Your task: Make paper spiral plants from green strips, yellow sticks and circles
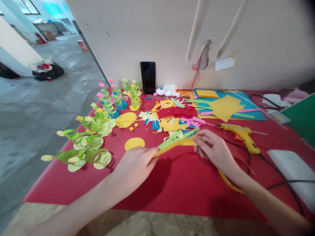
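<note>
A yellow paper strip [178, 143] stretches between my two hands above the red table cover. My left hand [137, 164] pinches its left end, and my right hand [211, 147] has the other end between thumb and fingers. Just beyond the left hand lies a yellow paper circle [134, 143], with a larger yellow circle [126, 120] farther back. Light green paper strips [169, 139] lie behind the held strip. To the right of my right hand rests a yellow glue gun [242, 134]. Scissors with a yellow handle loop [228, 183] seem partly hidden under my right forearm.
Spiral green paper flowers [93, 142] on round bases line the left side. Colored paper scraps [172, 118] pile up mid-table, with paper sheets [227, 106] behind right. A black phone [148, 78] leans on the back panel. Black cables and a white block [292, 173] occupy the right.
</note>
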A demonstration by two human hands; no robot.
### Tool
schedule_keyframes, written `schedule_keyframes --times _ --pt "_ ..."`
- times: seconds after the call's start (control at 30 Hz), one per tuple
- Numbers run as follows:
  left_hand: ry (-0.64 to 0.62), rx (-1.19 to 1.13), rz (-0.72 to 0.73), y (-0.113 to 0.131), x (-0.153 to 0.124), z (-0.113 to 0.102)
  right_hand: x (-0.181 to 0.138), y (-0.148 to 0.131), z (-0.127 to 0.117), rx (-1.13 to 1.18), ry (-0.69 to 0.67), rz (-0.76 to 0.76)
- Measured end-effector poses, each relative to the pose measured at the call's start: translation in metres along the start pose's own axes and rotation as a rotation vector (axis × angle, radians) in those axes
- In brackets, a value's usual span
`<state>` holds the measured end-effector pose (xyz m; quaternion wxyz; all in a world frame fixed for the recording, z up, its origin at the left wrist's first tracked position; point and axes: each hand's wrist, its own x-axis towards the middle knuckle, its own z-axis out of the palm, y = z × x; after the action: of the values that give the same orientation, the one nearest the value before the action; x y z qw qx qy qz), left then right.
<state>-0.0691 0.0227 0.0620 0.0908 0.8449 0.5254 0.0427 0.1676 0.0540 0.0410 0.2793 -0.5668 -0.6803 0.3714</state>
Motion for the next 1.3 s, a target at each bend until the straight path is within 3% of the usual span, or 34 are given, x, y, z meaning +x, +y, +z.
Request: schedule_keyframes --times 0.17,0.23,0.3,0.37,0.43,0.6,0.73,0.87,0.97,1.1,1.3 --pt "-0.056 0.146 -0.075 0.002 -0.012 -0.013 0.026 0.006 -0.010 -0.249 -0.027 0.042" --pt "-0.127 0.147 0.059 0.013 -0.015 -0.008 0.033 -0.001 -0.009 -0.395 0.010 0.028" --pt "-0.077 0.023 0.156 0.024 -0.014 0.003 0.041 -0.017 -0.002 -0.514 0.075 -0.023" --pt "0.040 -0.118 0.309 0.031 -0.009 0.019 0.053 -0.038 0.012 -0.574 0.064 -0.127" --pt "0.143 -0.137 0.525 0.035 -0.004 0.037 0.070 -0.060 0.031 -0.582 -0.036 -0.268" --pt "0.177 -0.115 0.630 0.031 0.001 0.068 0.131 -0.091 0.094 -0.571 -0.249 -0.457" --pt "0.184 -0.109 0.673 0.028 0.001 0.072 0.171 -0.093 0.134 -0.556 -0.344 -0.433" --pt "0.185 -0.124 0.663 0.027 0.000 0.072 0.187 -0.088 0.151 -0.463 -0.394 -0.379" --pt "0.180 -0.142 0.661 0.028 0.000 0.071 0.189 -0.085 0.146 -0.327 -0.391 -0.342" --pt "0.172 -0.178 0.650 0.028 0.000 0.071 0.174 -0.085 0.118 -0.052 -0.341 -0.285" --pt "0.180 -0.326 0.535 0.029 0.001 0.068 0.098 -0.074 0.053 0.519 -0.271 -0.096"
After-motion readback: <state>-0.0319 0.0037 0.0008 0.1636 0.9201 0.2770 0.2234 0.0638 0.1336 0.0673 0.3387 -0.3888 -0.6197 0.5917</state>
